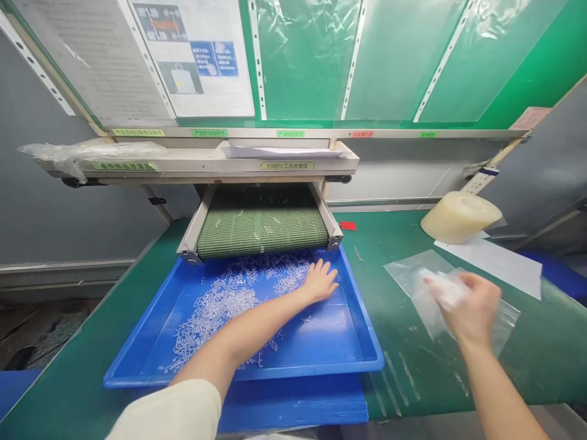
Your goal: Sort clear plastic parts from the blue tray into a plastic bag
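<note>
My left hand (321,281) reaches across the blue tray (330,366) with its fingers spread, at the right edge of a heap of small clear plastic pieces (220,308). Nothing shows in its fingers. On the right, my right hand (477,308) is closed around a white crumpled wad (444,288), blurred by motion, so its kind is unclear. Beneath that hand a clear plastic bag (507,318) lies on the green table.
A green mesh conveyor belt (261,229) carrying a few clear pieces ends over the tray's back edge. At the back right are a roll of pale tape (458,217) and white paper (499,266). A low shelf (197,165) spans above the conveyor.
</note>
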A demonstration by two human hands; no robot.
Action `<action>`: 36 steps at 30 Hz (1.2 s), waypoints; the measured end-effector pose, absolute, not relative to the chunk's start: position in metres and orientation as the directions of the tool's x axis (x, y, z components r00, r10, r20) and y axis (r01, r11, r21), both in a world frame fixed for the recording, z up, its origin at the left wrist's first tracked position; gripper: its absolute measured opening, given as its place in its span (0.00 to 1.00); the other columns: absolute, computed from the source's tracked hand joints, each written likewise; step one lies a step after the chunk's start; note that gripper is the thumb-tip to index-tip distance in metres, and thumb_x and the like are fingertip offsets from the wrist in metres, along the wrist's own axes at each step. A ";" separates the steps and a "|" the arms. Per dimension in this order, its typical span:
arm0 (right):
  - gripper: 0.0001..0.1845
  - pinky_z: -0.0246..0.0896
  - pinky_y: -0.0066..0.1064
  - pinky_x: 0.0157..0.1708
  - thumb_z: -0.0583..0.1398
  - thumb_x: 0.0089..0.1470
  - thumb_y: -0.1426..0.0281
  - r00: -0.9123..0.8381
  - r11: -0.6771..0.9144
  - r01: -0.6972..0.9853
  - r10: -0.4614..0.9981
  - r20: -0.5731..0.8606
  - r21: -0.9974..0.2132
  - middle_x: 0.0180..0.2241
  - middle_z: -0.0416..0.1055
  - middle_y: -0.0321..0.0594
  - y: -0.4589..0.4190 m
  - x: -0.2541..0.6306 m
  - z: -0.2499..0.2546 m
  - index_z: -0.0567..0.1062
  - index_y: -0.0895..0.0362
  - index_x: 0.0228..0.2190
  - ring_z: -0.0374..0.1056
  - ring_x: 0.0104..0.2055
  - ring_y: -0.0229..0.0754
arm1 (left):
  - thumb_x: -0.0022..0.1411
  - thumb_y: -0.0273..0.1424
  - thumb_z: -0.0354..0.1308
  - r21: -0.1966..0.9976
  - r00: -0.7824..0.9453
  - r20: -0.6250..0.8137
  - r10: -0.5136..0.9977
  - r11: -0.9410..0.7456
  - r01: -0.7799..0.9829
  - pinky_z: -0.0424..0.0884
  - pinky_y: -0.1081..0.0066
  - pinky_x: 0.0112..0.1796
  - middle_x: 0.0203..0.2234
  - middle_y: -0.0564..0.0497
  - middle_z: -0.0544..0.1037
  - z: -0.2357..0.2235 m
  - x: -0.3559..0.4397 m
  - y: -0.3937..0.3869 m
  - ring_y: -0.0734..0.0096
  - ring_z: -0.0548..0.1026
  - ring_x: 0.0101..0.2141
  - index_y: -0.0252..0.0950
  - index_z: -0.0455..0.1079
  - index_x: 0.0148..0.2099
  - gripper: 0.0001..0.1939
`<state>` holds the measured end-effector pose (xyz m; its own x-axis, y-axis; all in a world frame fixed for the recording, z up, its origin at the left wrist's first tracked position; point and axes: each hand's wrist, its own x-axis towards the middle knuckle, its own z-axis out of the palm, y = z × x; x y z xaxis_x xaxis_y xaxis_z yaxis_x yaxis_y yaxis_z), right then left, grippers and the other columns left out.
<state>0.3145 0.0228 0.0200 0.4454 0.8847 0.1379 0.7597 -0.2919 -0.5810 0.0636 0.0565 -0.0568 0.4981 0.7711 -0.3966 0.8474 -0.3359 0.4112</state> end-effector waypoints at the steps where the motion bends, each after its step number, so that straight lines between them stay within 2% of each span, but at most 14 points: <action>1: 0.39 0.49 0.52 0.41 0.54 0.31 0.45 0.377 -0.271 0.786 0.922 0.083 -0.555 0.38 0.59 0.59 0.041 0.311 0.011 0.63 0.65 0.37 0.52 0.45 0.61 | 0.56 0.35 0.47 0.388 0.491 -0.402 0.772 -0.342 0.856 0.50 0.50 0.48 0.52 0.38 0.58 -0.070 0.057 0.067 0.48 0.51 0.52 0.32 0.59 0.51 0.21; 4: 0.40 0.49 0.50 0.44 0.52 0.36 0.48 0.182 -0.127 0.831 0.982 0.050 -0.542 0.43 0.57 0.62 0.069 0.284 -0.012 0.61 0.68 0.42 0.51 0.49 0.60 | 0.54 0.40 0.48 0.316 0.470 -0.441 0.765 -0.357 0.879 0.51 0.47 0.45 0.49 0.37 0.61 -0.092 0.040 0.084 0.46 0.54 0.50 0.35 0.59 0.51 0.24; 6: 0.28 0.54 0.44 0.43 0.49 0.46 0.56 0.052 -0.006 0.794 0.997 0.059 -0.608 0.42 0.60 0.56 0.069 0.249 -0.024 0.61 0.65 0.42 0.56 0.46 0.52 | 0.52 0.43 0.48 0.288 0.459 -0.471 0.753 -0.361 0.887 0.54 0.49 0.44 0.46 0.37 0.63 -0.097 0.027 0.087 0.46 0.58 0.48 0.36 0.59 0.51 0.26; 8: 0.19 0.57 0.36 0.42 0.48 0.50 0.65 -0.179 0.088 0.746 0.981 -0.071 -0.660 0.41 0.64 0.48 0.065 0.208 -0.040 0.62 0.60 0.43 0.60 0.43 0.44 | 0.51 0.45 0.46 0.272 0.449 -0.501 0.740 -0.358 0.893 0.57 0.51 0.42 0.47 0.38 0.63 -0.096 0.013 0.084 0.48 0.59 0.47 0.37 0.57 0.52 0.28; 10: 0.18 0.55 0.33 0.45 0.51 0.49 0.69 -0.356 0.133 0.806 0.887 -0.293 -0.577 0.44 0.62 0.47 0.064 0.167 -0.059 0.63 0.60 0.44 0.58 0.47 0.43 | 0.51 0.46 0.46 0.256 0.428 -0.536 0.728 -0.343 0.904 0.59 0.52 0.40 0.48 0.37 0.61 -0.092 -0.004 0.076 0.48 0.60 0.46 0.37 0.55 0.54 0.30; 13: 0.23 0.56 0.40 0.41 0.55 0.48 0.67 -0.259 0.069 0.924 0.836 -0.483 -0.375 0.47 0.59 0.56 0.076 0.123 -0.091 0.63 0.64 0.46 0.57 0.47 0.53 | 0.49 0.46 0.47 0.214 0.375 -0.597 0.709 -0.309 0.927 0.58 0.45 0.39 0.50 0.34 0.58 -0.078 -0.034 0.059 0.44 0.59 0.47 0.36 0.53 0.54 0.32; 16: 0.22 0.55 0.47 0.37 0.52 0.51 0.64 -0.150 0.012 0.958 0.874 -0.462 -0.287 0.42 0.61 0.61 0.094 0.101 -0.113 0.65 0.66 0.45 0.58 0.44 0.61 | 0.49 0.47 0.47 0.161 0.318 -0.688 0.652 -0.291 0.943 0.54 0.40 0.40 0.53 0.33 0.53 -0.059 -0.062 0.036 0.40 0.53 0.51 0.36 0.51 0.56 0.34; 21: 0.19 0.53 0.45 0.38 0.51 0.52 0.62 -0.227 0.100 0.945 0.886 -0.405 -0.310 0.40 0.63 0.55 0.092 0.071 -0.119 0.68 0.59 0.43 0.57 0.44 0.57 | 0.49 0.49 0.48 0.215 0.327 -0.752 0.573 -0.255 0.943 0.54 0.45 0.44 0.56 0.38 0.49 -0.024 -0.094 0.003 0.43 0.49 0.53 0.43 0.47 0.57 0.35; 24: 0.20 0.48 0.43 0.46 0.52 0.51 0.62 -0.409 0.246 0.868 0.846 -0.341 -0.431 0.46 0.59 0.49 0.063 0.052 -0.111 0.65 0.53 0.46 0.53 0.48 0.51 | 0.54 0.46 0.44 0.216 0.289 -0.702 0.651 -0.192 0.957 0.55 0.51 0.46 0.56 0.41 0.51 -0.017 -0.112 0.011 0.49 0.52 0.53 0.45 0.48 0.57 0.29; 27: 0.17 0.39 0.45 0.51 0.52 0.52 0.65 -0.610 0.375 0.705 0.753 -0.246 -0.602 0.49 0.57 0.46 0.030 0.043 -0.099 0.65 0.52 0.45 0.49 0.52 0.49 | 0.59 0.40 0.38 0.118 0.159 -0.615 0.772 -0.110 0.987 0.57 0.57 0.46 0.52 0.41 0.58 -0.032 -0.133 0.038 0.54 0.58 0.50 0.40 0.52 0.56 0.24; 30: 0.17 0.45 0.39 0.51 0.51 0.53 0.67 -0.788 0.432 0.479 0.595 -0.158 -0.764 0.50 0.57 0.42 0.016 0.048 -0.086 0.63 0.53 0.46 0.50 0.51 0.44 | 0.59 0.38 0.37 0.123 0.137 -0.617 0.775 -0.078 0.989 0.58 0.62 0.46 0.48 0.44 0.65 -0.059 -0.152 0.066 0.60 0.62 0.48 0.38 0.54 0.54 0.22; 32: 0.16 0.50 0.34 0.49 0.50 0.53 0.69 -0.841 0.450 0.380 0.532 -0.099 -0.808 0.49 0.58 0.42 0.026 0.053 -0.084 0.64 0.55 0.45 0.53 0.50 0.42 | 0.59 0.38 0.37 0.151 0.160 -0.644 0.748 -0.081 0.985 0.57 0.65 0.47 0.47 0.48 0.67 -0.075 -0.161 0.075 0.63 0.61 0.48 0.40 0.56 0.53 0.21; 34: 0.15 0.52 0.33 0.48 0.49 0.53 0.70 -0.791 0.445 0.460 0.598 -0.127 -0.769 0.48 0.59 0.43 0.048 0.053 -0.091 0.65 0.57 0.43 0.55 0.48 0.42 | 0.59 0.40 0.37 0.165 0.173 -0.659 0.732 -0.084 0.983 0.56 0.65 0.47 0.48 0.51 0.66 -0.083 -0.164 0.075 0.64 0.60 0.49 0.43 0.55 0.54 0.22; 36: 0.16 0.52 0.36 0.47 0.48 0.54 0.70 -0.656 0.377 0.646 0.719 -0.230 -0.664 0.46 0.61 0.46 0.075 0.047 -0.103 0.66 0.59 0.43 0.56 0.48 0.45 | 0.58 0.42 0.38 0.201 0.210 -0.657 0.724 -0.100 0.975 0.55 0.64 0.48 0.50 0.52 0.62 -0.082 -0.164 0.070 0.63 0.58 0.51 0.46 0.52 0.55 0.23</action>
